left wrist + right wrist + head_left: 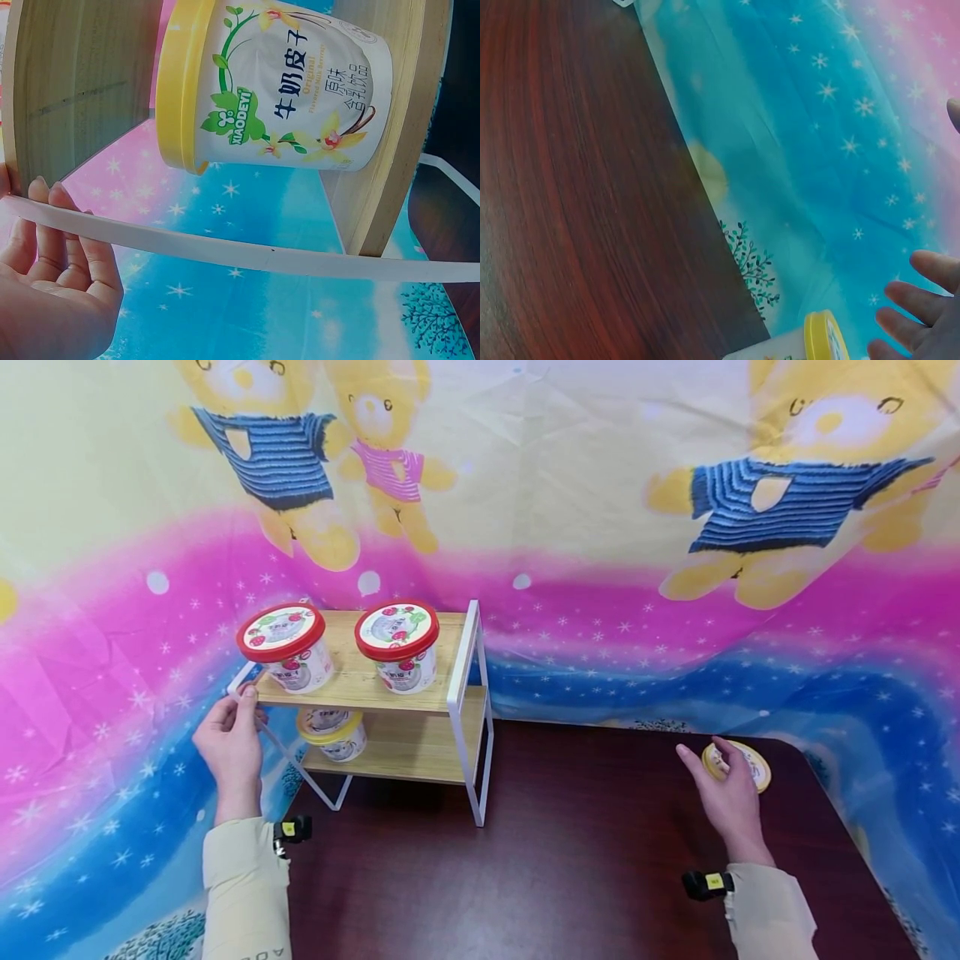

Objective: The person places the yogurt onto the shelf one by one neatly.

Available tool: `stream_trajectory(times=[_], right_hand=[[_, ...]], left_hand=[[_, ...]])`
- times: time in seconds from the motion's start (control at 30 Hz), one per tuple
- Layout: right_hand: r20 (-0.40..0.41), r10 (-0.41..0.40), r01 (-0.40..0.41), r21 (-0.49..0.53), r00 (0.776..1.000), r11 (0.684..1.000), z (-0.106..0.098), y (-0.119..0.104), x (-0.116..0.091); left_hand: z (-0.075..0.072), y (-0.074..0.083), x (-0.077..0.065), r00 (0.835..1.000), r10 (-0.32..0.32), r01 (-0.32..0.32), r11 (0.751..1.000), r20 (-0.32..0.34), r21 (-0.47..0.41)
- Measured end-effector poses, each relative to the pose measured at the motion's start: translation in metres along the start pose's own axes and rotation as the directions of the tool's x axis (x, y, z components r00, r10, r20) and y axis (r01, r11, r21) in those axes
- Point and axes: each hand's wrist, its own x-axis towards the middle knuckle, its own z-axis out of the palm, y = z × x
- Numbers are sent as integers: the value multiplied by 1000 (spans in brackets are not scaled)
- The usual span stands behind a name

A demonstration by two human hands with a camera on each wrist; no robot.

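At the left, a two-tier wooden shelf rack [343,672] with a white metal frame stands on the table. My left hand [234,743] grips its upper left front corner, thumb at the board's edge; in the left wrist view its fingers [75,259] curl behind the white frame bar [225,251]. Beside it on the lower tier sits a yellow-lidded tub [292,90]. My right hand [727,802], fingers spread, hovers by another yellow-lidded tub [753,768] at the table's right. In the right wrist view a gap shows between those fingers [915,304] and the tub's yellow lid [817,337].
Two red-lidded tubs, a left one [283,639] and a right one [397,643], stand on the upper tier. A dark wooden table [577,827] lies below. Behind it hangs a cloth backdrop [570,618] printed with bears.
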Motion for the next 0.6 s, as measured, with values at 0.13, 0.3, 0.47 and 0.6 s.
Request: stream_trajectory(times=[0.13,0.3,0.47,0.6], right_hand=[[-13,2,-2,5,1000,1000,-3,4,0],[-29,3,-3,-9,1000,1000,-8,10,0],[-37,35,-36,-25,999,999,-13,15,0],[-50,47,-49,-38,998,998,-16,18,-2]], left_hand=[[0,1,0,1000,9,-9,1000,0,-6],[0,1,0,1000,23,-23,1000,-3,-4],[0,0,1,1000,11,-11,1000,0,5],[0,0,1,1000,8,-8,1000,2,-1]])
